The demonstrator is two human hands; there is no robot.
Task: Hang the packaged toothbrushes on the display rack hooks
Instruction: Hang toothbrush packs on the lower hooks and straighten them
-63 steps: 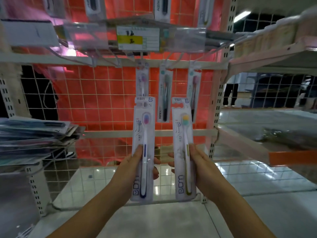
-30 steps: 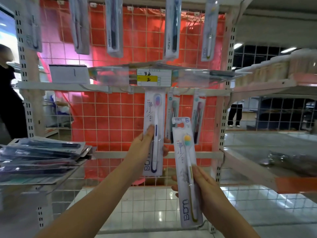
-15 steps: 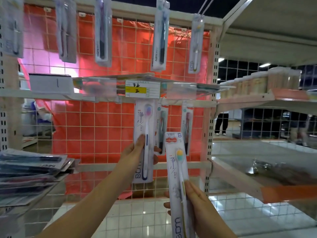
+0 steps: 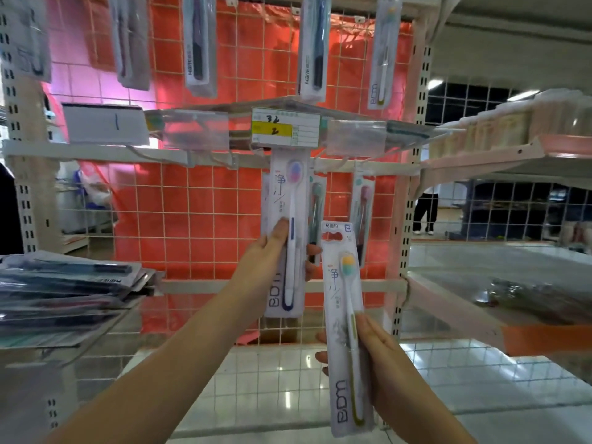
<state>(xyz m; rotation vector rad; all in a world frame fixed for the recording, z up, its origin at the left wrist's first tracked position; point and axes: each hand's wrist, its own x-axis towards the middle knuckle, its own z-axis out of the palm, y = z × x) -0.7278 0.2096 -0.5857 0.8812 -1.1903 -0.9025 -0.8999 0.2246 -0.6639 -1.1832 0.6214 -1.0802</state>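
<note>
Left hand [image 4: 267, 251] grips blue-handled toothbrush pack [image 4: 286, 232], thumb on front, fingers behind. Pack upright against red wire grid [image 4: 205, 219], top edge hidden behind yellow price tag [image 4: 285, 129] at 12 o'clock; on hook or not, cannot tell. White card, pink-purple bristles, "BDM" printed low. Right hand [image 4: 378, 357] at 5 o'clock of first pack holds yellow-handled toothbrush pack [image 4: 344, 325], slightly tilted, free of rack. Stack of packs [image 4: 64, 296] lies at 9 o'clock.

Both forearms bare, no sleeves in view; left hand [image 4: 272, 251] and right hand [image 4: 381, 357] ungloved, no rings or watch.
</note>
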